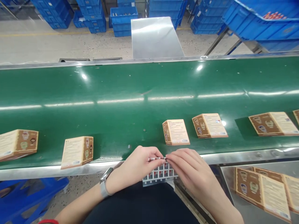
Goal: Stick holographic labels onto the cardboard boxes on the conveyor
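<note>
Just beyond my lap, my left hand [137, 165] and my right hand [191, 169] come together with their fingertips almost touching. Between the fingers of both is a thin red-and-white piece [154, 159], seen nearly edge-on, so its kind is unclear. Directly under it is a pale grid-like tray [155, 179] with small red bits in its cells; my fingers partly cover it. A brown-and-cream printed box [177, 132] lies on the belt just past my right hand.
A green conveyor belt [116, 87] with metal rims crosses the view. Other printed boxes [73, 152] rest along its near side. More boxes [261, 193] lie on a metal surface at lower right. Blue crates [123, 20] and a metal plate [155, 37] stand beyond the belt.
</note>
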Tool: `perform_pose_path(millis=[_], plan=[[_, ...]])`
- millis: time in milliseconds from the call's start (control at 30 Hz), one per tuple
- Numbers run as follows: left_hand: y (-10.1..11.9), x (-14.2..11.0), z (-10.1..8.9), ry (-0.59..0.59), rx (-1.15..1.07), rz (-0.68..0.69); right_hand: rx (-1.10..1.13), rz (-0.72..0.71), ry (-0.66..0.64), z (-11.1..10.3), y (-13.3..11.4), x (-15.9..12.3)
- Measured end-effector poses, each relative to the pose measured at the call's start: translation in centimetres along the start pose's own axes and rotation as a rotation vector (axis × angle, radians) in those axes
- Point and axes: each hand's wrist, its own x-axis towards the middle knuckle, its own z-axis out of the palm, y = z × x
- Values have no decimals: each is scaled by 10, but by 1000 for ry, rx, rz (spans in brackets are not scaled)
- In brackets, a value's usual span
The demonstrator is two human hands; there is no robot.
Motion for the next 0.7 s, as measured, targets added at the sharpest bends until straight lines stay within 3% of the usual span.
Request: perform_pose_path(millis=[133,200,333,367,433,533,700], plan=[[1,6,1,47,-43,-10,-35,-52,140,1,3,-6],[-1,10,0,90,-7,-14,90,65,195,-2,10,-9],[-5,17,3,85,178,74,397,729,398,-6,49,-11],[-6,20,6,54,232,153,475,883,479,-5,62,-11],[-8,31,14,-25,358,367,636,1053,558,-1,89,-10],[-6,54,29,-149,558,641,720,1115,525,6,117,-7],[3,89,44,-249,723,670,664,1128,518,7,130,-8]])
